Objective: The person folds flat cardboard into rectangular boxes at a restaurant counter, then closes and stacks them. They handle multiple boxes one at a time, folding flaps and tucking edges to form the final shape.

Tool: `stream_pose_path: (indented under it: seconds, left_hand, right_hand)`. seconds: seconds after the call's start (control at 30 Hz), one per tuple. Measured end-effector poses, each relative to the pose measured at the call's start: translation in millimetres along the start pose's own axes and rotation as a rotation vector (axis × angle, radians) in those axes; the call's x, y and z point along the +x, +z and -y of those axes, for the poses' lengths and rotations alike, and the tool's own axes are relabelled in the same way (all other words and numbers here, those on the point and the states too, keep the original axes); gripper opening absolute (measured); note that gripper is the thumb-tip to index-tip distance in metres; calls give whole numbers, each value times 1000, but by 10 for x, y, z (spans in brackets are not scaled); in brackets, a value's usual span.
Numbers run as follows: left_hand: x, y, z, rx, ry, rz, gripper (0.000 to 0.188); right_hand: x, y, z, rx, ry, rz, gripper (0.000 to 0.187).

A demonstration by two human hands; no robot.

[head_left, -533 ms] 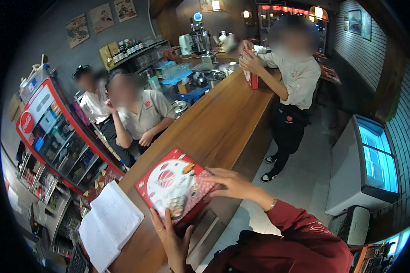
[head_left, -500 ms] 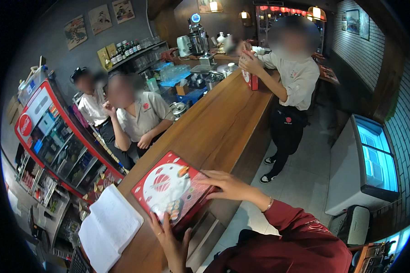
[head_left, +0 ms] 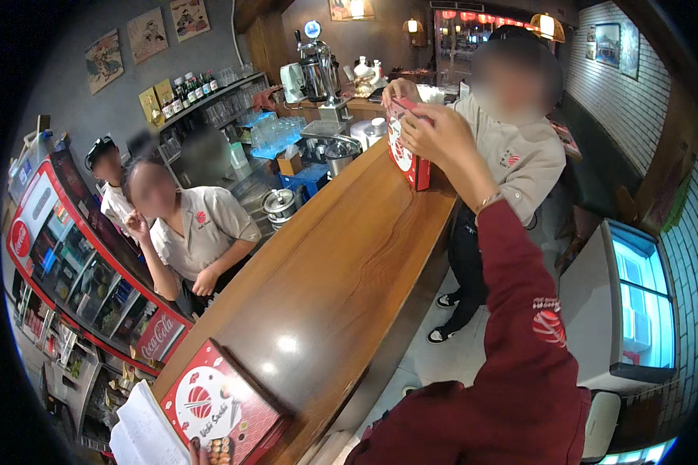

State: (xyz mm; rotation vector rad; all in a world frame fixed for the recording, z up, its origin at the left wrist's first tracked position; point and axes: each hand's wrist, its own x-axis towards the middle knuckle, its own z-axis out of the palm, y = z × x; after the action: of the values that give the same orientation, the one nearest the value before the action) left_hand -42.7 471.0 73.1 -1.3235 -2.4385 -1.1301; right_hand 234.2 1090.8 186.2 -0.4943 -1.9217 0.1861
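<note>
My right hand, on an outstretched arm in a maroon sleeve, is closed at the top edge of an upright red-and-white cardboard box on the far part of the counter. A co-worker's hand is at the same box's top, on its far side. Close to me, a flat red-and-white takeaway box with sushi pictures lies on the counter. Only fingertips of my left hand show, at this box's near edge; the rest is cut off by the picture's lower rim.
The long wooden counter runs away from me. An open notebook lies left of the flat box. Two people stand behind the counter near a red drinks fridge. The co-worker stands right of the counter, by a lit display cooler.
My right hand has left the flat box and reached forward to the upright one. The view has shifted, so the flat box now sits lower left, with my left hand mostly out of view.
</note>
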Motion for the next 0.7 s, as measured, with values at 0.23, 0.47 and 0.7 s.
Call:
stream_pose_path:
  seconds: [0.23, 0.47, 0.7]
  left_hand:
    - [-83, 14, 286, -85, -114, -68, 58]
    - [-245, -43, 451, -22, -183, -174, 58]
    - [91, 81, 331, -111, -333, -349, 40]
  right_hand:
    - [609, -8, -1256, -22, 238, 496, 53]
    - [49, 643, -1551, 618, 895, 750, 110]
    - [-348, 1094, -1160, 328, 1125, 708, 121]
